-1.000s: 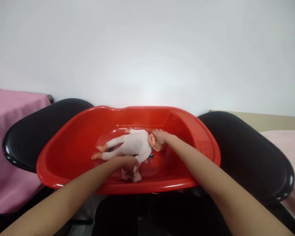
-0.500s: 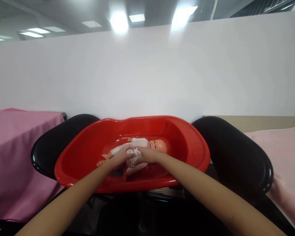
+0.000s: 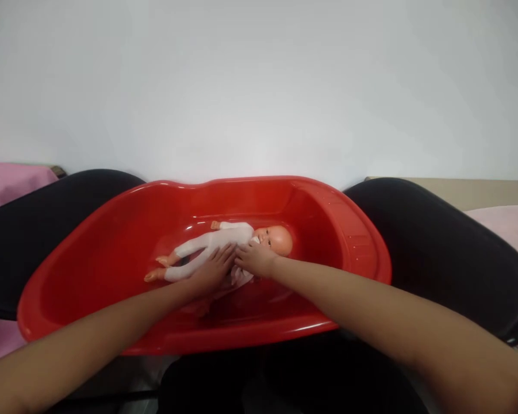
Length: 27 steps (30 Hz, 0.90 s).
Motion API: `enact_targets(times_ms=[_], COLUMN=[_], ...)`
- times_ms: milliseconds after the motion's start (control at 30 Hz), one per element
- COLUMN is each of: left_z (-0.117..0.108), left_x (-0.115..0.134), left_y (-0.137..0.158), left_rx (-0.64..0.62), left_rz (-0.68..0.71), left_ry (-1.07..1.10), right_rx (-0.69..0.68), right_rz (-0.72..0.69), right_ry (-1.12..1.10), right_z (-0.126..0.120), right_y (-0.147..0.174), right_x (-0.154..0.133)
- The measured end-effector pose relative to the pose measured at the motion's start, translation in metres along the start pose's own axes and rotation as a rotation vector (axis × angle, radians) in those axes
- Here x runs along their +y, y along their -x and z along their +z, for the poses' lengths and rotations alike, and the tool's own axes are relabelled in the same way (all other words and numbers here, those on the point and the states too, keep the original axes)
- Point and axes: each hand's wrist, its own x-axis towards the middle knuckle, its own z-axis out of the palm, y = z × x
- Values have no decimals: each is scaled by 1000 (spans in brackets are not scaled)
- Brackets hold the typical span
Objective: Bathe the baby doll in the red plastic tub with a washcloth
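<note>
A baby doll (image 3: 224, 237) in a white suit lies on its back in a red baby bathtub (image 3: 81, 241), head to the right. My left hand (image 3: 215, 265) rests on the doll's body, fingers extended and slightly apart. Close beside it, my right hand (image 3: 259, 259) lies over the doll's upper chest, just below the chin, with its fingers apart. Crumpled white cloth (image 3: 242, 277) shows under and below my hands; whether it is loose or part of the suit I cannot tell. The doll's near arm is mostly hidden.
Black padded surfaces flank the tub, one at left (image 3: 81, 201) and one at right (image 3: 435, 253). Pink cloth (image 3: 12, 181) covers something at far left, and paler pink cloth (image 3: 509, 227) lies at far right. A white wall (image 3: 259, 86) stands behind.
The view has tilted down and come closer. My hands have gone from gripping the bunched white cloth to lying flatter on the doll's chest, fingers spread.
</note>
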Motion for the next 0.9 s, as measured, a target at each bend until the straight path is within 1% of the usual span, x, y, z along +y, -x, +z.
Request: enact_targets(times_ms=[67,133,233,267,300,367,433,500,567,633,733,800,833,867,900], left_z=[10,20,30,30,30,25,20,15,13,12,9,5,2,0,-3], left_x=[5,11,20,22,23,21,16,9,2,-4,-13,-19,-23,-27,-31], left_y=[4,5,1,0,-2,-6,-8,-10,-10,-12,-17,-23,-25,-28,-30], left_rx=[-15,14,55,58,56,43,25,19,37,68,114,150,171,192,213], left_rz=[-8,-38,-48,-43,-35,-12,34,81,99,78,-5,-68,-89,-101,-109], left_ry=[22,67,137,151,159,154,133,116,111,103,90,84,84,84,87], right_rx=[-38,-86,-208,-227,-224,-160,-115,-149,-198,-185,-70,-12,-9,-21,-44], right_rz=[-61,-100,-144,-157,-168,-190,-273,-391,-497,-585,-702,-737,-724,-685,-616], right_ry=[14,1,-98,-152,-205,-276,-282,-258,-211,-142,-49,-55,-108,-189,-290], right_z=[16,28,38,39,39,36,31,26,23,21,21,21,21,22,23], right_y=[5,15,34,39,43,44,37,25,12,2,-12,-26,-36,-46,-58], right_x=[-8,-15,-21,-22,-21,-20,-22,-27,-34,-40,-45,-46,-46,-46,-46])
